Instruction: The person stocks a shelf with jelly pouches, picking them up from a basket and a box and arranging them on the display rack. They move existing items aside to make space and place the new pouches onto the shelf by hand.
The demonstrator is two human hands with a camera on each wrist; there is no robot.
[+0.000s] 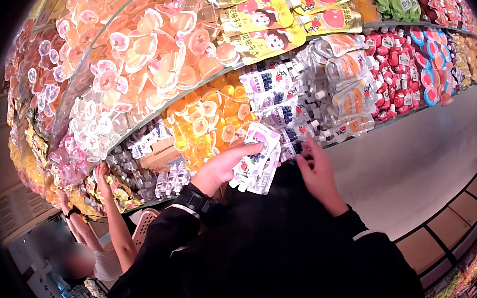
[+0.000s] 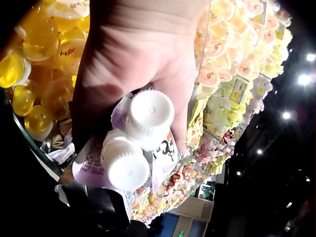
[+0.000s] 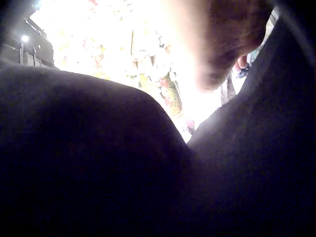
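Note:
My left hand (image 1: 221,169) grips white-and-purple spouted pouches (image 1: 257,165) with grape pictures, in front of the bins in the head view. Two white screw caps (image 2: 151,109) stick out below the palm of that hand (image 2: 133,59) in the left wrist view. My right hand (image 1: 320,176) is just right of the held pouches, fingers loosely bent near the lower edge of the grape pouch pile (image 1: 279,104); whether the fingertips touch a pouch is unclear. In the right wrist view a dark sleeve (image 3: 89,148) covers much of the picture, and part of the hand (image 3: 222,44) is blurred.
Yellow pouches (image 1: 261,23), orange jelly cups (image 1: 210,121), silver pouches (image 1: 349,85) and red packs (image 1: 396,63) fill neighbouring bins behind clear dividers. At lower left another person's arm (image 1: 113,223) reaches into the bins, beside a pink basket (image 1: 144,226). A pale panel (image 1: 402,157) lies at right.

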